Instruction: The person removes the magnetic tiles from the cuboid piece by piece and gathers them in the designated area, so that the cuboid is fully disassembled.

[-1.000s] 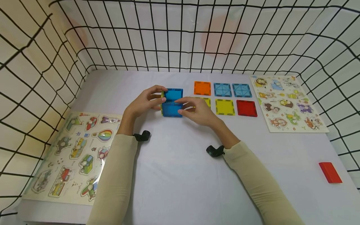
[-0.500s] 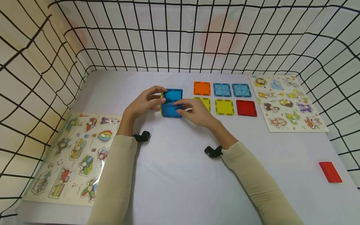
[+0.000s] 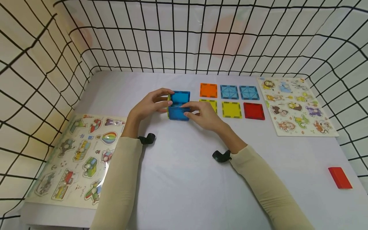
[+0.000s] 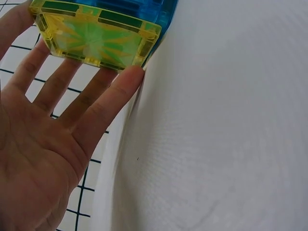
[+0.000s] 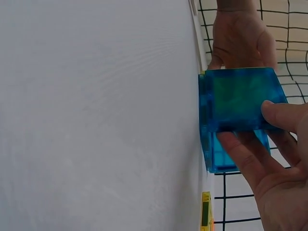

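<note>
In the head view, blue magnetic tiles [image 3: 179,114] stand together on the white table as a small box-like shape. A translucent yellow magnetic tile [image 4: 91,38] closes its left end. My left hand [image 3: 148,103] holds that yellow end, with fingertips on its edges. The right hand [image 3: 205,115] pinches the near blue tile [image 5: 240,96] at its right side. In the right wrist view the thumb lies on its outer face, and other fingers reach behind it. Part of the shape's inside is hidden by the hands.
Flat tiles lie to the right: orange [image 3: 208,90], light blue [image 3: 229,92], yellow [image 3: 231,110] and red [image 3: 254,111]. An animal puzzle board [image 3: 297,107] is at far right, a vehicle board [image 3: 77,159] at left. A red block [image 3: 340,178] lies near the right edge. Black wire mesh [image 3: 187,35] surrounds the table.
Both hands keep their hold on the tiles. The near blue tile's upper edge sits slightly lower, and the head view has shifted a little.
</note>
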The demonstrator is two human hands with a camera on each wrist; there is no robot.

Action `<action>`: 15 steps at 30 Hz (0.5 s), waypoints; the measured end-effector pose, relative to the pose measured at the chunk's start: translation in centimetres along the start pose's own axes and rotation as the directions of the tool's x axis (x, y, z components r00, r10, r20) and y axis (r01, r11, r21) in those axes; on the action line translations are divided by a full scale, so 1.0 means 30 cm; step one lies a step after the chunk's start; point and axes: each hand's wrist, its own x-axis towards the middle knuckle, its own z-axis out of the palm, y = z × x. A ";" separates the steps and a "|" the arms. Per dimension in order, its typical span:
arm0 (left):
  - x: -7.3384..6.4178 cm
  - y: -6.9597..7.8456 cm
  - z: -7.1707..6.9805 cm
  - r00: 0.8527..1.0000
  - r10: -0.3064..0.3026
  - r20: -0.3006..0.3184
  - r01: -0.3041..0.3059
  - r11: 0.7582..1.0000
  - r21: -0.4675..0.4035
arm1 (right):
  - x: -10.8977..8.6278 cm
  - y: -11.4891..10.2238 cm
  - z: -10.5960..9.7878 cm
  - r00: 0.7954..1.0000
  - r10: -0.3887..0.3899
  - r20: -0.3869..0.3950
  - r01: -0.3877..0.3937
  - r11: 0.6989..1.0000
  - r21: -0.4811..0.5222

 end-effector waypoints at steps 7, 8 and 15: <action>0.045 -0.075 -0.006 1.000 0.020 -0.021 -0.019 1.000 0.011 | -0.018 0.020 -0.001 0.999 0.005 -0.032 -0.005 1.000 -0.004; 0.048 -0.082 -0.007 1.000 0.020 -0.023 -0.020 1.000 0.012 | -0.022 0.022 -0.004 0.999 0.012 -0.035 -0.012 1.000 -0.004; 0.024 -0.052 -0.006 1.000 0.023 -0.020 -0.022 0.998 0.065 | -0.048 0.029 -0.038 0.997 0.032 -0.072 -0.030 0.999 0.027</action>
